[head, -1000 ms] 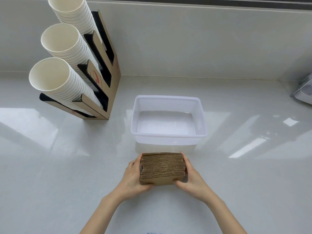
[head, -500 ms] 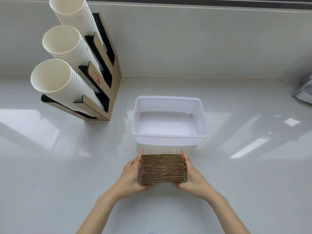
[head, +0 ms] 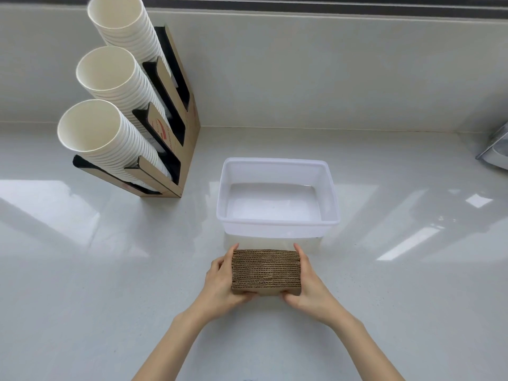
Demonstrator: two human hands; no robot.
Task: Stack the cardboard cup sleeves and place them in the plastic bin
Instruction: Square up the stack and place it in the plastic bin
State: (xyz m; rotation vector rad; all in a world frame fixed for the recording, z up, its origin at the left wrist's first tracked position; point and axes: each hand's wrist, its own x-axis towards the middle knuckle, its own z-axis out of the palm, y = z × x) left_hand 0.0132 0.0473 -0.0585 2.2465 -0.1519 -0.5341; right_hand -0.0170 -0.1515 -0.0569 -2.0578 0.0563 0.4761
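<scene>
A tight stack of brown corrugated cup sleeves (head: 266, 270) stands on edge just in front of the plastic bin. My left hand (head: 221, 281) presses its left end and my right hand (head: 309, 284) presses its right end, thumbs on the near face. The translucent white plastic bin (head: 279, 223) sits on the counter right behind the stack, and nothing lies inside it.
A cardboard cup dispenser (head: 181, 149) with three slanted columns of white paper cups (head: 90, 130) stands at the back left. A grey metallic object (head: 494, 151) pokes in at the right edge. The wall runs along the back of the white counter (head: 82, 298).
The sleeve stack, held between both hands, has stayed in nearly the same spot in front of the bin; the hands squared it slightly. The view shifted a little.
</scene>
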